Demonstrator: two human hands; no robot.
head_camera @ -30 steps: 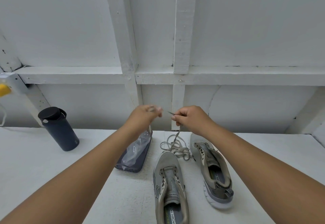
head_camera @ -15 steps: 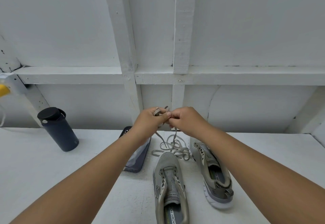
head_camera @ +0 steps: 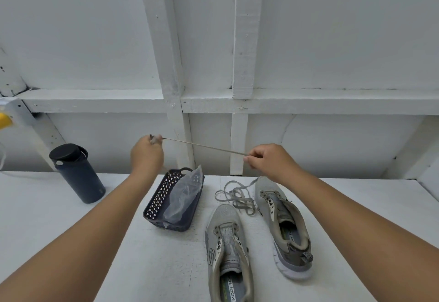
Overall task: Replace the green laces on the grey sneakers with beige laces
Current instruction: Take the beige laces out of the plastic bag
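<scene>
Two hands are up in the air above the white surface [head_camera: 71, 206], and they are spread apart. The left hand [head_camera: 146, 153] pinches one end of a thin beige lace [head_camera: 204, 145]. The right hand [head_camera: 268, 160] pinches the same lace farther along. The lace is pulled tight and straight between them, high above the dark basket [head_camera: 156, 200].

The dark basket sits on the surface, and it is our landmark. A crinkly clear plastic bag [head_camera: 184, 195] lies inside it. Just to the right of the basket there is a loose pile of laces [head_camera: 237, 196] on the surface. I cannot tell their colour for sure; they look greyish.

The near grey sneaker [head_camera: 226, 249] lies right of the basket and closer to the person. It has no lace in it. The far grey sneaker [head_camera: 282, 223] lies farther right of the basket, past the lace pile. Its toe touches the pile. It has no lace either.

Well to the left of the basket stands a dark bottle [head_camera: 77, 173] with a black lid.
</scene>
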